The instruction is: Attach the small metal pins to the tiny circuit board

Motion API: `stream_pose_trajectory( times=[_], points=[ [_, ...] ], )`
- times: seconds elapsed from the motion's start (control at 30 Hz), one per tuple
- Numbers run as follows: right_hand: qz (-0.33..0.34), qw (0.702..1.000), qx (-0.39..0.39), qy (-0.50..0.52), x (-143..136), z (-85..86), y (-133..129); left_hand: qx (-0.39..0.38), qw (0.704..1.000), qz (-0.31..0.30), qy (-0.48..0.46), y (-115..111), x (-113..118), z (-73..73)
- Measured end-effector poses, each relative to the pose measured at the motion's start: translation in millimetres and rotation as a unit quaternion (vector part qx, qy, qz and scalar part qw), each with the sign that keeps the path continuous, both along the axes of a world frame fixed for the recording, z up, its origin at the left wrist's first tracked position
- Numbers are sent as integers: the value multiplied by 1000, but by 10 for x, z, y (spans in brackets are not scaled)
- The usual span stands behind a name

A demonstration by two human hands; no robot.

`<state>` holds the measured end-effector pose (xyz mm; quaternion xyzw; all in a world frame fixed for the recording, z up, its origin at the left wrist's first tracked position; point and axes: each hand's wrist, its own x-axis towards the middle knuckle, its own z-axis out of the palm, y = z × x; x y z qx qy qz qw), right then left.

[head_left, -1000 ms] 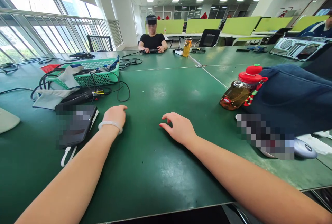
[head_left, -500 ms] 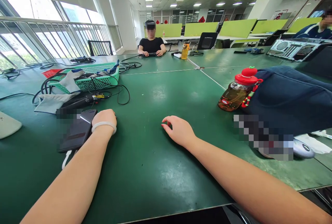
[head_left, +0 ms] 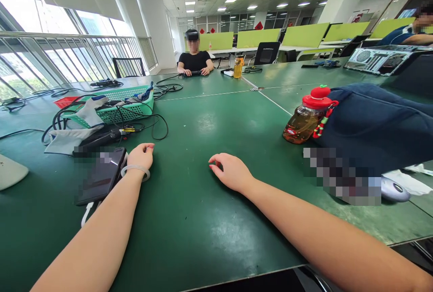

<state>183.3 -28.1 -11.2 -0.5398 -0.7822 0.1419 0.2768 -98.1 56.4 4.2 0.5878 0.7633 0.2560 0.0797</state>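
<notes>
My left hand (head_left: 140, 156), with a pale bangle at the wrist, rests on the green table (head_left: 203, 184) beside a black phone (head_left: 103, 177) with a white cable. Its fingers are loosely curled, with a small gap by the thumb and nothing seen between them. Nearer the middle, my right hand (head_left: 232, 171) lies on its side on the tabletop. Thumb and forefinger stand slightly apart, holding nothing. Both palms are mostly hidden.
A green basket (head_left: 128, 111) with gloves and cables stands at left. On the right are a red-lidded bottle (head_left: 302, 123), a dark blue bag (head_left: 375, 125) and a mouse (head_left: 394, 190). A person (head_left: 194, 61) sits across the table; another is at far right.
My left hand has turned slightly, so its thumb and forefinger now show. My right hand has barely moved. The view has shifted a little.
</notes>
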Motion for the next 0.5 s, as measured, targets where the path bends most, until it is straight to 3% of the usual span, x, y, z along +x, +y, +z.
stream_pose_trajectory(
  times=[0.1, 0.17, 0.23, 0.37, 0.5],
  points=[
    [30, 999, -11, 20, -4, -12, 12, 3, 995, -12, -98, 22, 69, -73],
    [39, 999, -16, 21, -9, -24, 24, 14, 982, -54, -182, -22, 218, -98],
    [39, 999, -23, 18, -11, -39, 41, 0, 944, -132, -301, -137, 446, -85],
    [31, 999, -28, 20, -7, -79, 81, -62, 830, -276, -480, -496, 931, 47],
    [39, 999, -18, 16, 2, -104, 100, -79, 806, -320, -491, -732, 1142, 174]
  ],
)
